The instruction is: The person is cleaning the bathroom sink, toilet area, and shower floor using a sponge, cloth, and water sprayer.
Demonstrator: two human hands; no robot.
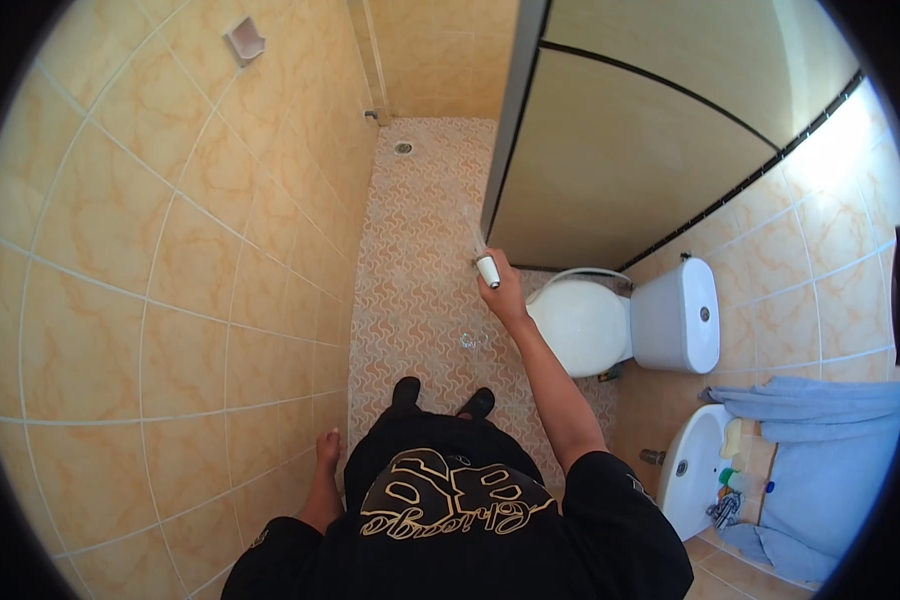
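Note:
My right hand (505, 289) is closed around a white handheld bidet sprayer (488, 271), held out over the floor just left of the toilet (581, 326). A thin spray of water leaves its head toward the far floor. The sprayer's white hose (589, 272) curves behind the toilet bowl. My left hand (329, 448) hangs low by my left side, near the tiled wall, with its fingers curled; whether it holds anything cannot be told. Some suds or bubbles (472, 341) lie on the patterned tile floor (420, 247) in front of my dark shoes (478, 403).
A shower partition (585, 150) stands beyond the toilet. A floor drain (403, 148) lies at the far end. The washbasin (694, 472) is at the lower right, with blue towels (817, 465) beside it. A tiled wall (195, 285) runs along the left.

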